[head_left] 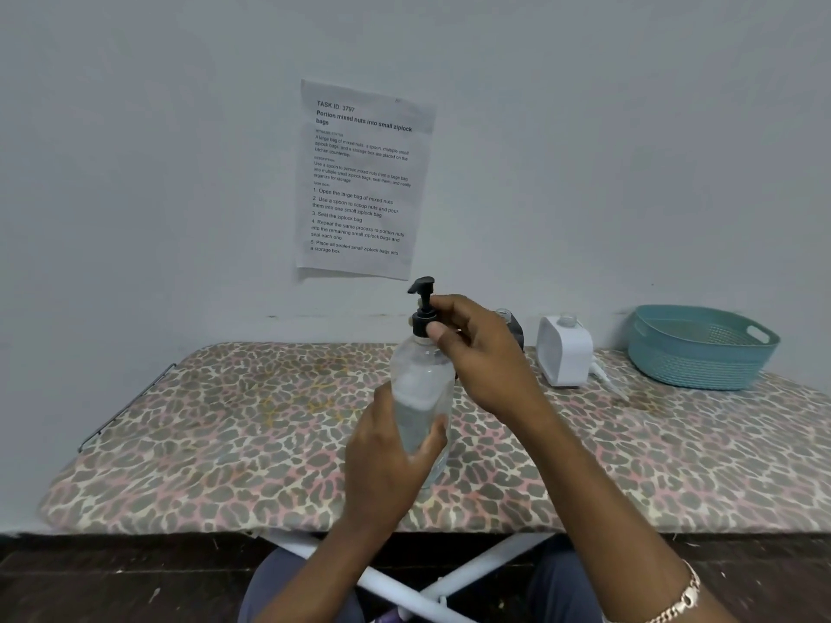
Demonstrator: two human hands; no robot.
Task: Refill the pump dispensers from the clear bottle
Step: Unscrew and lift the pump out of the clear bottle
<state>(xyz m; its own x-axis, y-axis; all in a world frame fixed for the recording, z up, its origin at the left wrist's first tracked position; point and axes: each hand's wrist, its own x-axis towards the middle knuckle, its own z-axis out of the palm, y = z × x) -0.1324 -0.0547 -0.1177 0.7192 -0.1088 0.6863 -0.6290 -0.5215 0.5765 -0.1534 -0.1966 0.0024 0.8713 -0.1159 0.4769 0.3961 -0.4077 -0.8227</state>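
A clear bottle (pixel 420 388) with a black pump head (pixel 422 308) is held upright above the middle of the board. My left hand (pixel 386 460) grips its lower body. My right hand (pixel 476 348) pinches the black pump collar at the neck. Behind my right hand a dark dispenser (pixel 515 328) with an open neck is mostly hidden. A white dispenser (pixel 564 350) with an open neck stands to its right, and its white pump (pixel 605 377) lies on the board beside it.
The leopard-print ironing board (pixel 225 424) stands against a grey wall. A teal plastic basket (pixel 699 348) sits at the back right. A printed sheet (pixel 359 177) hangs on the wall. White crossed legs (pixel 472 573) show under the board's front edge.
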